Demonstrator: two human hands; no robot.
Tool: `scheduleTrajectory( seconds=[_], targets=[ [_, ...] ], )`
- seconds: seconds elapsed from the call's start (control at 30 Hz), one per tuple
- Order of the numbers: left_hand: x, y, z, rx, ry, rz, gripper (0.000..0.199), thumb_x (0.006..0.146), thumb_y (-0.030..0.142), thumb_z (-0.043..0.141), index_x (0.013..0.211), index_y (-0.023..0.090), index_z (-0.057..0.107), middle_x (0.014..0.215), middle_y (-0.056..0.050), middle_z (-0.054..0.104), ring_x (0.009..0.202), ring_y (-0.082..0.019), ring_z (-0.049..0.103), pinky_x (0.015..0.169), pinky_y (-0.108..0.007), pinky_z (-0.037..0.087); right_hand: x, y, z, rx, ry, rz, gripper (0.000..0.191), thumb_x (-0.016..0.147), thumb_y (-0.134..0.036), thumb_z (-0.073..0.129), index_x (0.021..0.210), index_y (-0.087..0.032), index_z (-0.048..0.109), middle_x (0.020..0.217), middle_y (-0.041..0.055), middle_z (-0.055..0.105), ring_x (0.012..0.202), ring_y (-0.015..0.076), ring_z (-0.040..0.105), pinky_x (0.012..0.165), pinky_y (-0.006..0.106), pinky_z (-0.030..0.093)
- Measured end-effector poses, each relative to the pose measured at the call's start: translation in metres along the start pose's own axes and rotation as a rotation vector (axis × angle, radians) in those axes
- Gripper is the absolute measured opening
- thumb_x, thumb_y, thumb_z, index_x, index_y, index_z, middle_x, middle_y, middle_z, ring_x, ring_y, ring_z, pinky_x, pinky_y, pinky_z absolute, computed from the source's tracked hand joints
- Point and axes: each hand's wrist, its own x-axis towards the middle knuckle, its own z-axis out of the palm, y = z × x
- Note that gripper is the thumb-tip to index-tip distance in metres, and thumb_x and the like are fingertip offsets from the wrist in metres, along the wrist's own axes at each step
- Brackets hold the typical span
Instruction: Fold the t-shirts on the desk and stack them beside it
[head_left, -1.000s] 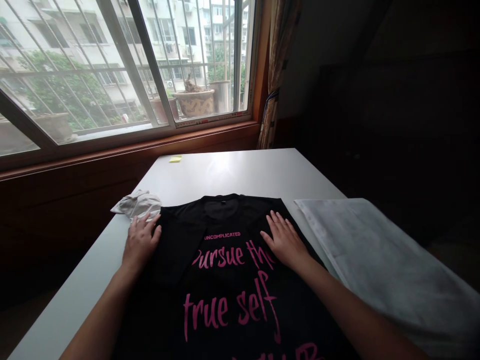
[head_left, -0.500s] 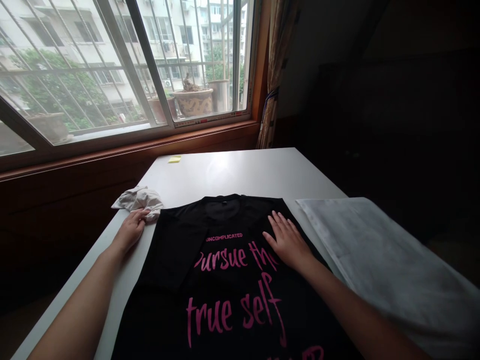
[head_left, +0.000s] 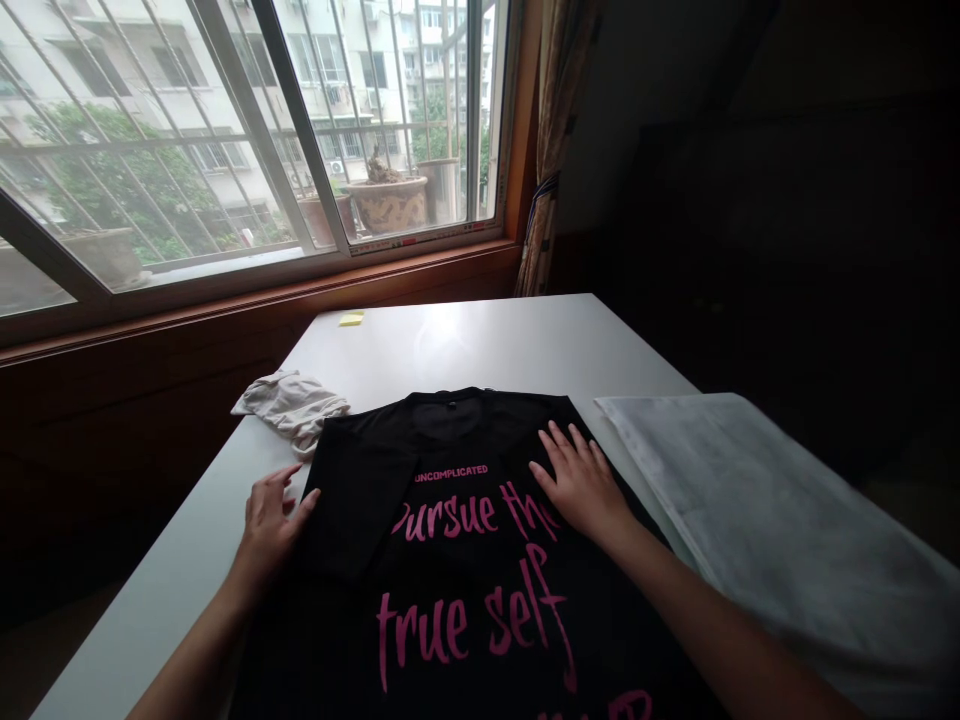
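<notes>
A black T-shirt (head_left: 352,500) with pink lettering lies spread on the white table, its collar toward the far side. My right hand (head_left: 579,478) rests flat on the shirt's upper right part, fingers spread, covering the end of one printed line. At the shirt's left edge is my left hand (head_left: 274,520), fingers apart and slightly bent, thumb at the black fabric; it holds nothing. A crumpled white cloth (head_left: 289,405) sits just beyond the left hand, against the shirt's left shoulder.
The white table (head_left: 517,340) runs toward a barred window (head_left: 247,130) at the back left. On its far left corner is a yellow sticky note (head_left: 351,319). A greyish-white folded sheet or bag (head_left: 757,500) lies to the right, and a tied curtain (head_left: 551,150) hangs beside the window.
My left hand has let go of the crumpled white cloth and drawn back toward me along the shirt's edge. The cloth lies a little further right. My right hand stays put.
</notes>
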Motion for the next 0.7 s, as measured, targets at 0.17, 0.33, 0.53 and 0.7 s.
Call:
scheduleTrajectory(
  seconds=[0.17, 0.33, 0.53, 0.7],
  targets=[
    [-0.037, 0.024, -0.014, 0.014, -0.227, -0.146, 0.076, 0.088, 0.064, 0.059, 0.153, 0.031, 0.037, 0.142, -0.014, 0.055, 0.116, -0.036, 0.065, 0.083, -0.05, 0.062, -0.001, -0.001, -0.001, -0.013, -0.014, 0.002, 0.065, 0.103, -0.052, 0.037, 0.158, -0.017, 0.043, 0.168, 0.0076, 0.031, 0.155, 0.0367, 0.024, 0.124, 0.058, 0.023],
    [-0.044, 0.029, -0.025, 0.054, -0.301, -0.168, 0.069, 0.093, 0.061, 0.05, 0.154, 0.032, 0.037, 0.141, -0.014, 0.061, 0.117, -0.038, 0.067, 0.081, -0.048, 0.062, -0.003, -0.002, -0.004, -0.009, -0.03, -0.003, 0.065, 0.104, -0.051, 0.037, 0.158, -0.017, 0.041, 0.168, 0.0086, 0.03, 0.155, 0.035, 0.024, 0.124, 0.058, 0.022],
    [-0.074, 0.008, -0.048, 0.031, -0.244, -0.175, 0.064, 0.089, 0.063, 0.054, 0.145, 0.032, 0.052, 0.145, -0.01, 0.062, 0.125, -0.039, 0.063, 0.083, -0.046, 0.063, -0.009, -0.01, -0.007, 0.04, -0.044, -0.066, 0.064, 0.103, -0.052, 0.038, 0.16, -0.021, 0.039, 0.168, 0.0068, 0.03, 0.156, 0.0329, 0.023, 0.125, 0.057, 0.021],
    [-0.116, -0.013, -0.079, -0.044, -0.205, -0.289, 0.061, 0.078, 0.062, 0.068, 0.133, 0.036, 0.064, 0.136, -0.004, 0.069, 0.111, -0.035, 0.071, 0.081, -0.043, 0.065, -0.009, -0.037, -0.011, 0.062, -0.104, -0.171, 0.066, 0.103, -0.053, 0.037, 0.161, -0.021, 0.036, 0.17, 0.0057, 0.025, 0.157, 0.031, 0.018, 0.126, 0.055, 0.018]
  ],
)
